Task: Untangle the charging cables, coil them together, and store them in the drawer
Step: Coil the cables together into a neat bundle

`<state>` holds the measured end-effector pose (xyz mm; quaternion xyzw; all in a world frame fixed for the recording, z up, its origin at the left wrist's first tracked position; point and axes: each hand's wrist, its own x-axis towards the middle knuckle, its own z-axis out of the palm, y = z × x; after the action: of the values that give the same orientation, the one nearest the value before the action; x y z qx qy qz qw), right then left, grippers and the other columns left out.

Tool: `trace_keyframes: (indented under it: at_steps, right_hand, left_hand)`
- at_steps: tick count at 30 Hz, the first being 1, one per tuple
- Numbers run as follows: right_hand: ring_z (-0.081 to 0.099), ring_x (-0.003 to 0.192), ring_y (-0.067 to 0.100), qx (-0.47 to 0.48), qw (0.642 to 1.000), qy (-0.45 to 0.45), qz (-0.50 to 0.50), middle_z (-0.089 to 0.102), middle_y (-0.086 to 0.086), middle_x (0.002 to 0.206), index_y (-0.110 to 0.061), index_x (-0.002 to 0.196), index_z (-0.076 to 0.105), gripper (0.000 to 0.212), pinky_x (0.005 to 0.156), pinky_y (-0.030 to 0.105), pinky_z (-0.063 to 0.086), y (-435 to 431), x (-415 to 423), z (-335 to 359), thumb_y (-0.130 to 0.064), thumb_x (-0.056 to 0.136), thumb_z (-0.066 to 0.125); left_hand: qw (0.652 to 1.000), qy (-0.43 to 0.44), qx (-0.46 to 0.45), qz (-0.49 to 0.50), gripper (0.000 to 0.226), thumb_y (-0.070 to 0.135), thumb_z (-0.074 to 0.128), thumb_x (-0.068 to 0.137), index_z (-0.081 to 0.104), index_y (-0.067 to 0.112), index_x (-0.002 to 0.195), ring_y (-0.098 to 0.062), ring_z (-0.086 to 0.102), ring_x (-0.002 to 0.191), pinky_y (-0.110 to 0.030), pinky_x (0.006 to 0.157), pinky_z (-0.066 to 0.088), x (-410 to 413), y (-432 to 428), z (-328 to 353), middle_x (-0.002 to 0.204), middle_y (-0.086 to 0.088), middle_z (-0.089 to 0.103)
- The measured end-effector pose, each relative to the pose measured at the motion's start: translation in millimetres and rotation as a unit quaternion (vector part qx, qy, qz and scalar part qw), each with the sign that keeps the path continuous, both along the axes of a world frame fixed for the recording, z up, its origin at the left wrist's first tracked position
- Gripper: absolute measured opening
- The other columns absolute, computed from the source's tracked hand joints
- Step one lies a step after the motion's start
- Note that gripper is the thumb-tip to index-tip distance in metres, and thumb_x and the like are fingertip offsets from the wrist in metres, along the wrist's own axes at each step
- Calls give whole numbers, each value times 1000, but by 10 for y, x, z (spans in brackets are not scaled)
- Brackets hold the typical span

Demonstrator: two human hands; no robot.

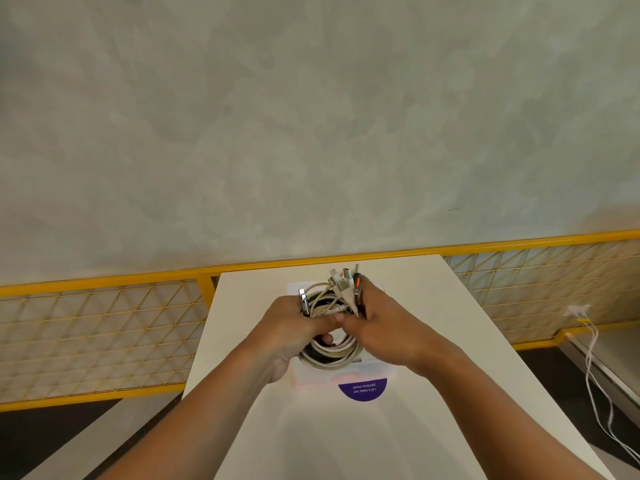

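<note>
Gripping the coiled cables above the table, left hand and right hand curl tight around opposite sides; light, springy loops likely unwind unless held across every strand.

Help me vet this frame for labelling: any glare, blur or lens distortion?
Head view: the wide lens stretches the white table toward the bottom corners; the yellow railing runs tilted; glare by the purple sticker washes out the clear container edges; the coiled cables, left hand and right hand look reasonably sharp.
</note>
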<state>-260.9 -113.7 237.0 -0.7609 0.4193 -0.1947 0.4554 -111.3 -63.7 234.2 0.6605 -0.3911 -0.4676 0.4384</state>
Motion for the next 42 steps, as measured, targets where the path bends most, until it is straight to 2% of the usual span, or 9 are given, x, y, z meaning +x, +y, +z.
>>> trace_keyframes:
  at_steps: [7,11,18,21,25,29,32,36,42]
  right_hand:
    - [70,97,11,35,982,-103,-154,75,-7,102,-30,130,54,33,94,39,56,13,89,-191,-28,97,60]
    - [70,95,13,83,970,-148,-175,76,-5,92,-26,112,65,17,94,40,56,-5,117,-225,-28,100,54]
    - [66,104,10,38,990,-103,-90,72,-8,108,-36,130,54,27,96,34,53,12,63,-279,-28,104,47]
    - [69,93,13,25,991,-77,-111,72,-6,102,-28,126,53,25,85,33,56,4,79,-321,-34,102,50]
    - [67,71,12,-49,984,-65,-161,67,-4,77,-20,102,60,18,68,36,55,43,127,-323,-35,103,50]
    - [67,69,13,-76,977,-80,-182,70,-5,78,-18,104,64,27,68,37,57,55,160,-361,-33,106,42]
    - [69,82,7,-41,979,-98,-172,72,-10,89,-16,117,62,30,77,28,57,36,169,-368,-32,107,39]
    - [70,96,13,32,984,-96,-146,76,-4,95,-21,120,63,33,93,42,56,-12,155,-350,-36,107,36]
    - [56,83,12,53,997,-30,-49,61,-2,86,-25,119,56,30,79,29,46,-83,73,-212,-40,106,33]
  left_hand:
    - [997,-27,-57,49,17,38,61,96,72,27,91,-3,65,55,-20,59,41,-128,-22,-66,53,22,61]
    - [995,11,-58,81,21,35,58,98,67,27,81,-3,61,49,-19,58,42,-176,-14,-89,50,17,60]
    - [994,9,-78,80,3,19,72,89,70,20,90,-11,61,52,-22,59,51,-143,0,-166,69,5,73]
    - [993,-31,-75,88,12,23,78,82,70,20,91,-13,63,50,-31,66,56,-148,-24,-200,66,4,71]
    - [986,-41,-86,139,12,32,75,84,70,22,83,-12,68,50,-22,56,46,-215,-16,-214,58,7,68]
    - [980,-51,-97,164,14,35,65,93,70,23,89,-10,67,50,-22,55,42,-251,-40,-219,57,5,66]
    - [981,-30,-131,137,12,31,61,96,66,32,107,-10,61,46,-25,55,46,-236,-55,-250,71,4,71]
    - [986,-1,-155,69,21,28,60,97,64,39,115,-10,56,48,-26,58,48,-199,-35,-262,74,4,69]
    - [986,-19,-168,-8,21,30,57,99,61,37,119,-11,57,53,-30,65,53,-155,-8,-272,68,6,64]
